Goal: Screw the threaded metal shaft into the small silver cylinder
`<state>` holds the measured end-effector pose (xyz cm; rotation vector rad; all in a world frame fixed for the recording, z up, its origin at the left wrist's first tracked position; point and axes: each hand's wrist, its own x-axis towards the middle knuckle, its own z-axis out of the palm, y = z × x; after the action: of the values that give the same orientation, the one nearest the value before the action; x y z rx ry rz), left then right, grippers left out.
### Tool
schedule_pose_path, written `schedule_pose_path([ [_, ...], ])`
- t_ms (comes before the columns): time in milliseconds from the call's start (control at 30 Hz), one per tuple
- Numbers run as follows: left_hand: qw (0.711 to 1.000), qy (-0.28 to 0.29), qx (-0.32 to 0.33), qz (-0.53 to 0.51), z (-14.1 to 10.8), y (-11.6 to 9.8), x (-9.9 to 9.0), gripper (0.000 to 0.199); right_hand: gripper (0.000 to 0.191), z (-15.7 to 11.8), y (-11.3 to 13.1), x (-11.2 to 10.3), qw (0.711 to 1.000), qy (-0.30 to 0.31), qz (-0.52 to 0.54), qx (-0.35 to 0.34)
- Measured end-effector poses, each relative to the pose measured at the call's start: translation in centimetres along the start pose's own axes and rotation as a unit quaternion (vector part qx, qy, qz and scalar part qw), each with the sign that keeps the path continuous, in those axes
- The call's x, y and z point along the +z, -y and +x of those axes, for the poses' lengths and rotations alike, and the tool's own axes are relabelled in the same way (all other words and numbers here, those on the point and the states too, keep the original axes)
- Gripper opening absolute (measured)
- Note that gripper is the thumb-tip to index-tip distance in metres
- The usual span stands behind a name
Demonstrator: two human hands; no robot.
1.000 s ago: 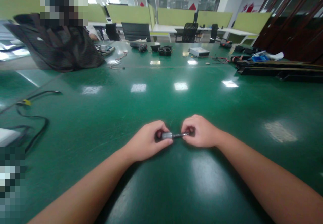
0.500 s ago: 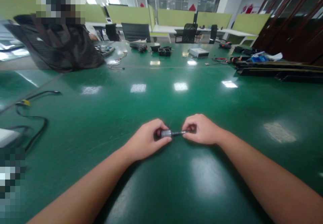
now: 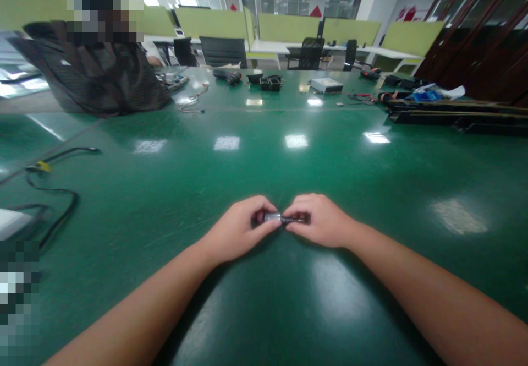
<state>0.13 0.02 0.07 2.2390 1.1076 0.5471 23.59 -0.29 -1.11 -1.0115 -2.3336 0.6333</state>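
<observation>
My left hand [image 3: 241, 231] is closed on a small silver cylinder [image 3: 272, 217], pinched between thumb and fingers low over the green table [image 3: 256, 173]. From the cylinder's right end a thin dark shaft [image 3: 293, 220] sticks out sideways. Around that shaft the fingers of my right hand [image 3: 322, 220] are pinched, close beside the cylinder. The two sets of fingertips nearly meet. What exactly the shaft and cylinder are is too small to tell.
A large dark bag [image 3: 111, 80] stands at the back left, a person partly behind it. Black cable [image 3: 74, 201] lies left. Along the far edge are black parts [image 3: 270, 82] and a silver box [image 3: 325, 85]; long black strips [image 3: 454, 118] lie right.
My right hand has moved left along the thin shaft, closer to the silver cylinder. My left hand has stayed nearly still, holding the cylinder.
</observation>
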Motion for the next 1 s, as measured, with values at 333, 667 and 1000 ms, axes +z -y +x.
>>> schedule_pose_path([
  [333,1.0,-0.002,0.011,0.01,-0.05,0.08,0.06,0.022,0.011,-0.1,0.02,0.11,0.999,-0.013,-0.013,-0.028],
  [667,0.999,-0.013,0.026,0.017,-0.03,-0.12,0.0,0.021,0.01,-0.12,-0.19,0.2,0.999,-0.01,-0.01,-0.036],
  [1000,0.999,-0.011,0.028,0.015,-0.02,-0.04,-0.01,0.021,0.01,-0.13,-0.12,0.03,0.999,-0.019,-0.01,-0.042],
])
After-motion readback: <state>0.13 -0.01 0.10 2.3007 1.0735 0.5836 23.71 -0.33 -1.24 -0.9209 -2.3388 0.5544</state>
